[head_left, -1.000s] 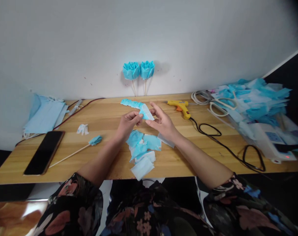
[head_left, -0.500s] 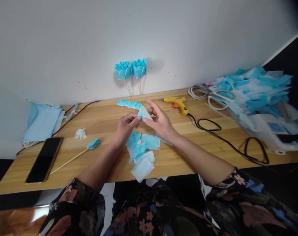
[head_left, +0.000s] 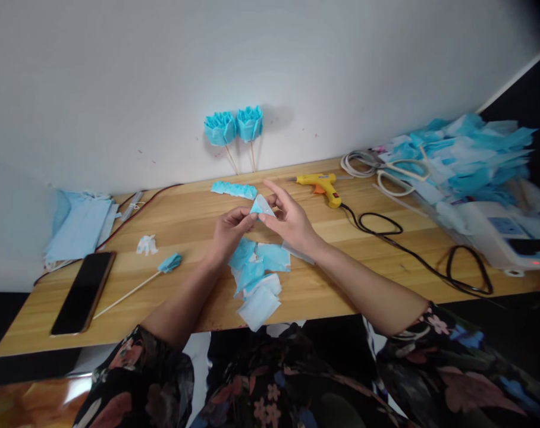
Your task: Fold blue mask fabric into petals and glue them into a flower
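Note:
Both my left hand [head_left: 232,229] and my right hand [head_left: 293,221] pinch a small folded piece of blue-and-white fabric [head_left: 263,205] between thumbs and fingers. It comes to a point at the top, and its lower edge is hidden by my thumbs. Behind my hands lies a row of folded blue petals [head_left: 233,189] on the wooden table [head_left: 332,261]. Just below my wrists is a loose pile of blue and white fabric pieces [head_left: 263,288]. A thin stick with a small blue bud [head_left: 169,262] rests left of my left forearm.
Two blue fabric flowers [head_left: 220,128] on sticks lean against the wall. A yellow glue gun [head_left: 320,183] with a black cord lies right of my hands, near scissors [head_left: 399,178] and a heap of scraps [head_left: 470,154]. A phone [head_left: 82,292] and stacked face masks [head_left: 80,226] lie left.
The fabric piece between my fingers now looks narrower and more pointed, its right flap drawn in. My hands stay in nearly the same place; the view has shifted slightly.

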`<state>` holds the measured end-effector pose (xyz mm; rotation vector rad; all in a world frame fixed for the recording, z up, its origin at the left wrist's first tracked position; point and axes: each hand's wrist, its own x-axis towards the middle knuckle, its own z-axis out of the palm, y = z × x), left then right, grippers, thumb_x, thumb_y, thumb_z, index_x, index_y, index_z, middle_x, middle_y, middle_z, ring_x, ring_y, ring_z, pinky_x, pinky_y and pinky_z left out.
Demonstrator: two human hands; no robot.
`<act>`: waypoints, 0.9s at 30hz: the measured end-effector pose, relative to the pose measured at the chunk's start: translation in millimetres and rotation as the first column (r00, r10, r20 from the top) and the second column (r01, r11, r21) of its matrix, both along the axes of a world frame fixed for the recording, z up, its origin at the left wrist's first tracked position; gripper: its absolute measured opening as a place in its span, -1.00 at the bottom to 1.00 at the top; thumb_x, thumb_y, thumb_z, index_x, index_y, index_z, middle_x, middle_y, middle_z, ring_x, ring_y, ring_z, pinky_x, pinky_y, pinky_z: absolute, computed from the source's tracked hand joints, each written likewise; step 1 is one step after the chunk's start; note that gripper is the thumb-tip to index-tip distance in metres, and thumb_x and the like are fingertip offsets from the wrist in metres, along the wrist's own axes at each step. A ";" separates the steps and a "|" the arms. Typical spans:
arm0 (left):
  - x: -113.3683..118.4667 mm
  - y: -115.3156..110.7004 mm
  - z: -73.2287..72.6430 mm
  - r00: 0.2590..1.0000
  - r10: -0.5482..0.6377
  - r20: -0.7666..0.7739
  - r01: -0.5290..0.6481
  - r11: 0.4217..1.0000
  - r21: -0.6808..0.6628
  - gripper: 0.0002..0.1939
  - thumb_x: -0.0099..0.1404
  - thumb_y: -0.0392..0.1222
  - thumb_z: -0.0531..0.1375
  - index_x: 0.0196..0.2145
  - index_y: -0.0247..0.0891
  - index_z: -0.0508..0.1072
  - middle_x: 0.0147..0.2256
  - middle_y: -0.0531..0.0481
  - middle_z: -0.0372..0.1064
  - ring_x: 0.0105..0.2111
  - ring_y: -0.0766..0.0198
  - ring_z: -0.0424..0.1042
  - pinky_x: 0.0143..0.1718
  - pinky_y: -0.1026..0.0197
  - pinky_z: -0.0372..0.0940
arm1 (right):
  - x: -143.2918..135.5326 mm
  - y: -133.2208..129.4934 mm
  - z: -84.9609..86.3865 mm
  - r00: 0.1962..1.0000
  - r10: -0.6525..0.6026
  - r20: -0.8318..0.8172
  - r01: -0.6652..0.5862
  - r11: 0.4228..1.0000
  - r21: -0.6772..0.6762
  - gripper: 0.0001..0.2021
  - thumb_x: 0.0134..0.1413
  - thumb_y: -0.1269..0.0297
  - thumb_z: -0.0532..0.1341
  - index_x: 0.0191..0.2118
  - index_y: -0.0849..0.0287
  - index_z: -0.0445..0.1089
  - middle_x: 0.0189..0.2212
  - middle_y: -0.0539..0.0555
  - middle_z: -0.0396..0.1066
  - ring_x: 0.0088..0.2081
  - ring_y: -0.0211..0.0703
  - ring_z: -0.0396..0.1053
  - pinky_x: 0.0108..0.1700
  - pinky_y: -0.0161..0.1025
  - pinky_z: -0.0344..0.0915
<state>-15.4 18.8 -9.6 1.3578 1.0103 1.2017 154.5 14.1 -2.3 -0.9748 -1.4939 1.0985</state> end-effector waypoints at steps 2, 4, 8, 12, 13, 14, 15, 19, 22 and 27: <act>-0.3 -0.1 -0.3 1.000 -0.004 0.005 0.004 1.000 -0.001 -0.61 0.10 0.16 0.43 -0.47 -0.24 0.55 -0.56 0.08 0.33 -0.52 0.39 0.23 -0.41 0.26 0.19 | -0.4 0.1 -0.1 1.000 0.000 0.000 0.000 1.000 0.000 -0.27 0.10 0.26 0.29 0.40 -0.08 0.16 -0.09 0.07 0.49 -0.09 -0.08 0.43 -0.16 -0.15 0.39; -0.6 -0.3 -0.7 1.000 -0.004 0.005 0.004 1.000 -0.002 -0.61 0.10 0.16 0.43 -0.47 -0.24 0.55 -0.56 0.08 0.33 -0.52 0.39 0.23 -0.42 0.27 0.19 | -0.6 0.5 -0.7 1.000 -0.006 0.003 0.006 1.000 0.002 -0.28 0.10 0.26 0.28 0.39 -0.09 0.17 -0.13 0.06 0.48 -0.12 -0.09 0.43 -0.19 -0.16 0.39; -0.8 -0.3 -1.0 1.000 -0.010 -0.006 0.010 1.000 -0.007 -0.61 0.10 0.16 0.43 -0.47 -0.23 0.56 -0.57 0.08 0.33 -0.52 0.39 0.23 -0.42 0.26 0.19 | -0.4 1.2 -1.9 1.000 -0.009 0.007 0.009 1.000 0.007 -0.30 0.11 0.28 0.26 0.39 -0.09 0.18 -0.17 0.03 0.49 -0.15 -0.11 0.43 -0.20 -0.17 0.39; -0.7 0.1 -1.1 1.000 -0.021 0.001 0.021 1.000 -0.018 -0.60 0.08 0.17 0.44 -0.46 -0.25 0.56 -0.57 0.08 0.33 -0.53 0.40 0.23 -0.43 0.27 0.18 | 0.4 1.2 -1.8 1.000 -0.005 0.024 0.005 1.000 0.010 -0.32 0.12 0.30 0.25 0.38 -0.06 0.20 -0.19 0.04 0.50 -0.17 -0.11 0.42 -0.17 -0.16 0.39; -0.7 0.2 -1.0 1.000 -0.026 0.004 0.027 0.999 -0.023 -0.59 0.07 0.18 0.45 -0.46 -0.25 0.56 -0.57 0.08 0.34 -0.53 0.40 0.24 -0.43 0.27 0.19 | 0.6 1.2 -1.8 1.000 -0.005 0.029 0.004 1.000 0.010 -0.32 0.12 0.30 0.25 0.37 -0.06 0.20 -0.20 0.04 0.50 -0.18 -0.11 0.42 -0.17 -0.16 0.39; -0.6 0.3 -0.7 0.999 -0.032 0.007 0.032 0.999 -0.026 -0.58 0.06 0.18 0.45 -0.47 -0.26 0.56 -0.57 0.08 0.34 -0.53 0.40 0.24 -0.43 0.28 0.19 | 0.7 1.4 -2.0 0.999 -0.004 0.033 0.004 1.000 0.012 -0.33 0.13 0.30 0.25 0.37 -0.05 0.21 -0.21 0.04 0.50 -0.19 -0.12 0.42 -0.18 -0.17 0.39; -0.5 0.4 -0.2 0.999 -0.038 0.010 0.038 0.999 -0.031 -0.57 0.05 0.19 0.46 -0.48 -0.27 0.55 -0.57 0.08 0.34 -0.53 0.41 0.25 -0.42 0.28 0.20 | 0.8 1.8 -2.3 0.999 -0.004 0.033 0.003 1.000 0.016 -0.33 0.13 0.31 0.25 0.37 -0.04 0.21 -0.22 0.04 0.50 -0.20 -0.12 0.42 -0.19 -0.18 0.38; 0.7 0.1 2.7 0.999 -0.034 0.029 0.035 0.998 -0.045 -0.54 0.01 0.21 0.47 -0.46 -0.27 0.56 -0.56 0.08 0.37 -0.52 0.41 0.27 -0.43 0.30 0.20 | 0.8 3.7 -4.5 1.000 -0.001 0.017 0.001 1.000 0.030 -0.33 0.11 0.35 0.23 0.36 0.03 0.21 -0.23 0.03 0.49 -0.21 -0.16 0.42 -0.21 -0.22 0.37; 1.9 0.0 4.1 0.999 -0.026 0.042 0.028 0.999 -0.042 -0.55 -0.01 0.19 0.48 -0.45 -0.27 0.56 -0.54 0.08 0.40 -0.51 0.41 0.28 -0.42 0.31 0.21 | 0.7 4.0 -4.9 1.000 0.001 0.013 -0.002 1.000 0.024 -0.34 0.10 0.37 0.22 0.35 0.04 0.21 -0.23 0.03 0.49 -0.22 -0.17 0.42 -0.23 -0.24 0.37; 1.1 1.1 3.0 0.999 0.030 0.036 -0.029 0.999 -0.024 -0.60 0.01 0.11 0.48 -0.48 -0.27 0.52 -0.55 0.09 0.37 -0.53 0.41 0.25 -0.43 0.31 0.18 | -0.6 0.8 -3.1 0.999 0.046 0.006 -0.046 0.999 0.010 -0.32 0.11 0.34 0.25 0.36 0.01 0.20 -0.11 0.06 0.50 -0.20 -0.17 0.43 -0.21 -0.22 0.39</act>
